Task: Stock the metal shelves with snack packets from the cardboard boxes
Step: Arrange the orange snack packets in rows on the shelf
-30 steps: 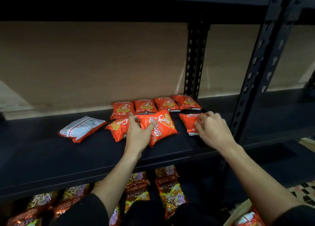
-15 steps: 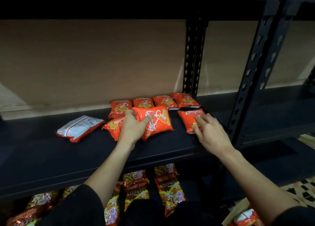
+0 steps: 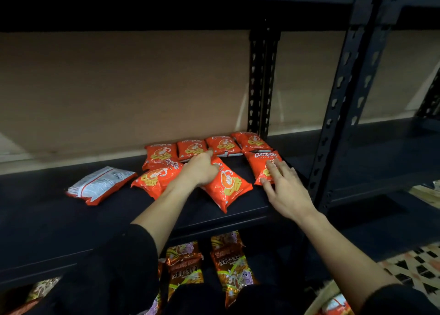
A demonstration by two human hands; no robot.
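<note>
1 pkt [image 3: 229,186] under L fingers [image 3: 209,154]

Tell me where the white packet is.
The white packet lies on the dark shelf, at the left in the head view, beside the leftmost orange packet and left of the left hand.

The left hand [image 3: 202,169] covers the top of the middle packet [image 3: 227,187].

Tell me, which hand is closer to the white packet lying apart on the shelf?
Left. The left hand rests on a tilted orange packet, right of the white packet; the right hand lies farther right, on the end orange packet.
</note>
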